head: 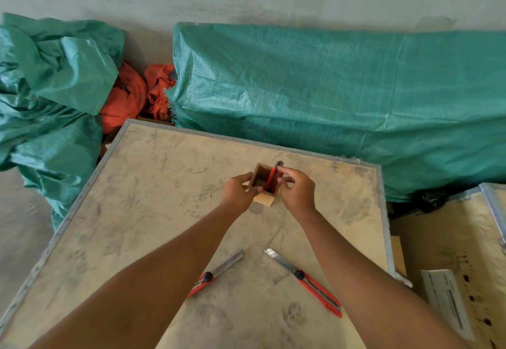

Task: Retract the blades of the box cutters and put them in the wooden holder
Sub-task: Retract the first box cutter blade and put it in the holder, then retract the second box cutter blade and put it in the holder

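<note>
A small square wooden holder stands on the plywood crate top. My left hand grips its left side. My right hand pinches the top of a red box cutter that stands upright inside the holder, against its right wall. Two more red box cutters lie flat nearer to me, both with their blades extended: one on the left, partly hidden under my left forearm, and one on the right, its blade pointing up-left.
Green tarpaulin covers a long pile behind the crate and a heap at the left, with orange fabric between them. A second crate stands at the right with a white strip on it.
</note>
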The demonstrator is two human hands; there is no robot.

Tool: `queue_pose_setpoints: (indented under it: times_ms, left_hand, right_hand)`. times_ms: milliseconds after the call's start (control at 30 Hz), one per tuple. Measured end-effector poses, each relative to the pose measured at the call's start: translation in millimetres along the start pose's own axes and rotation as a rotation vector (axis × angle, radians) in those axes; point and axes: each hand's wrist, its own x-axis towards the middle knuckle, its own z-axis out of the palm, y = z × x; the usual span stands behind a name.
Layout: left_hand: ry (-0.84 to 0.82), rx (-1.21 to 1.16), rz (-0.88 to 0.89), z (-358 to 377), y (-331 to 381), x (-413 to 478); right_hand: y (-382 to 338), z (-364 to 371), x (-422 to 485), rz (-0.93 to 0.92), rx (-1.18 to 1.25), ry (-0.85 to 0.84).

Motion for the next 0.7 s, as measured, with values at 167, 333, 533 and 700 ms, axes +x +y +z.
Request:
queue_pose_setpoints:
  times_ms: [167, 333, 533, 700]
  left_hand:
    - [0.019, -0.020, 0.012, -16, -13, -22]
    - [-0.002, 0.027, 0.004, -42, -46, -63]
    - [-0.018, 0.053, -0.064, -72, -103, -117]
    - [-0.060, 0.200, -0.097, -90, -155, -153]
  right_hand:
    - [-4, -6, -33, 0.017, 0.059, 0.012]
    - [-19, -1, -80, 0.190, 0.152, -0.144]
    - [-33, 35, -158, 0.308, 0.161, -0.357]
    - [-39, 74, -215, 0.362, 0.090, -0.477]
